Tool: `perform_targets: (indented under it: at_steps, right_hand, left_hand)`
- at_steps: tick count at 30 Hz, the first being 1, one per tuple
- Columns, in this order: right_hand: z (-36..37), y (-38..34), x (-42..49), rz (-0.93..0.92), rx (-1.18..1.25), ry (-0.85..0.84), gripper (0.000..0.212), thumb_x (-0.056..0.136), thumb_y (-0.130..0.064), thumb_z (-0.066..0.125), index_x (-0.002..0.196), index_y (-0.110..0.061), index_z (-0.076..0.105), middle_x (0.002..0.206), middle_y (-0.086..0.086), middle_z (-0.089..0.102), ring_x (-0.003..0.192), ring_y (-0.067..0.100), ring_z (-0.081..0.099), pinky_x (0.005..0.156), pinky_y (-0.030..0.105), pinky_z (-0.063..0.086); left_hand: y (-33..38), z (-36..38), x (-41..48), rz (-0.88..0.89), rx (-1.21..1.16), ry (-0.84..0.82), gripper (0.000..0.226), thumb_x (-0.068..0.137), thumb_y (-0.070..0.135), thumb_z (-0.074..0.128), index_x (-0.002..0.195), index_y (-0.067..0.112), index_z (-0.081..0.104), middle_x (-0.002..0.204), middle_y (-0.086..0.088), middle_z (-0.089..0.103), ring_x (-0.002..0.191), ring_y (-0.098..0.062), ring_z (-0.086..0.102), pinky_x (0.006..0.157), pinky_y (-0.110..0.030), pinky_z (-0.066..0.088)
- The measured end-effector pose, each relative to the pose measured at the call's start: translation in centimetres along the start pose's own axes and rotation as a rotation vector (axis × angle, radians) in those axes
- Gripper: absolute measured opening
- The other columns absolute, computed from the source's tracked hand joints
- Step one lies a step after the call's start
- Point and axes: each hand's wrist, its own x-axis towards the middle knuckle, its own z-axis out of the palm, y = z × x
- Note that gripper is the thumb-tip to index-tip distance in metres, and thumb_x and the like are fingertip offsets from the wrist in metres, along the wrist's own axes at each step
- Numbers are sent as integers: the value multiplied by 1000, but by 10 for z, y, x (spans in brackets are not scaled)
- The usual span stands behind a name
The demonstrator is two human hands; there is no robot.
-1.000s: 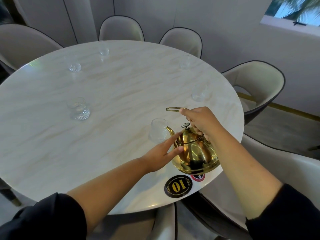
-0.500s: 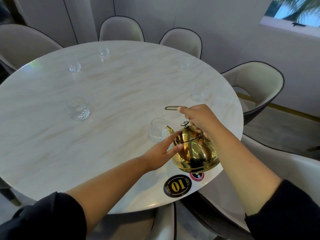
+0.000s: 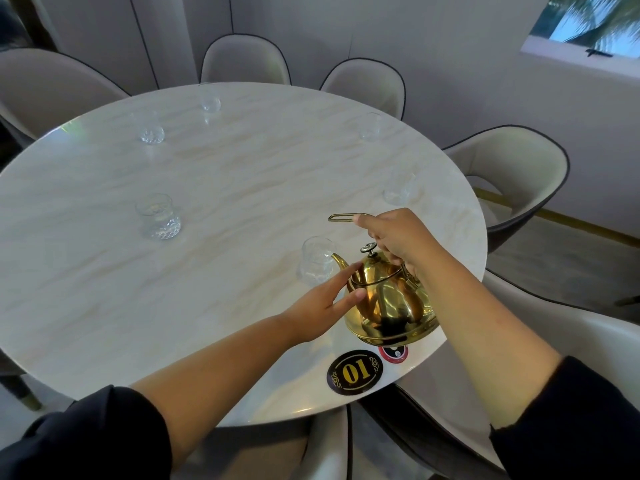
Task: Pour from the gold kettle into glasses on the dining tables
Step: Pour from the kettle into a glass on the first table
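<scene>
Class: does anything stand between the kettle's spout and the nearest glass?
Nothing visible does. The gold kettle, held by the right hand and steadied by the left hand, already has its spout at the nearest glass.

Gold kettle (image 3: 388,306): polished metal, mirror-glossy, reflecting. Counter (image 3: 225,188): smooth marble-look top, glossy, veining showing. Near glass (image 3: 316,259): clear, textured base. Chairs (image 3: 512,174): matt upholstery.

A black oval "01" sticker (image 3: 355,372) sat at the near rim, with a small red-ringed round sticker (image 3: 394,353) just beside it on the right. Pale, dark-edged chairs (image 3: 512,174) ringed the far side, and a window (image 3: 588,22) showed palm leaves at top right.
</scene>
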Motion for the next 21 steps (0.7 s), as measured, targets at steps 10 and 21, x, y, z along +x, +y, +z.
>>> perform_targets:
  at_steps: [10,21]
  right_hand:
    - [-1,-3,-1,-21,-17,-8,37,88,-42,60,71,-9,55,55,5,38,40,14,26,38,20,24]
    - [-1,26,-7,-59,154,68,47,88,-38,62,51,-15,42,39,-6,31,29,9,23,38,20,22]
  left_hand:
    - [0,0,-1,3,5,8,70,80,76,27,142,49,12,153,2,31,138,-20,32,115,-44,25]
    - [7,7,-4,-22,86,14,62,87,62,27,145,45,11,155,4,24,139,-19,29,110,-32,22]
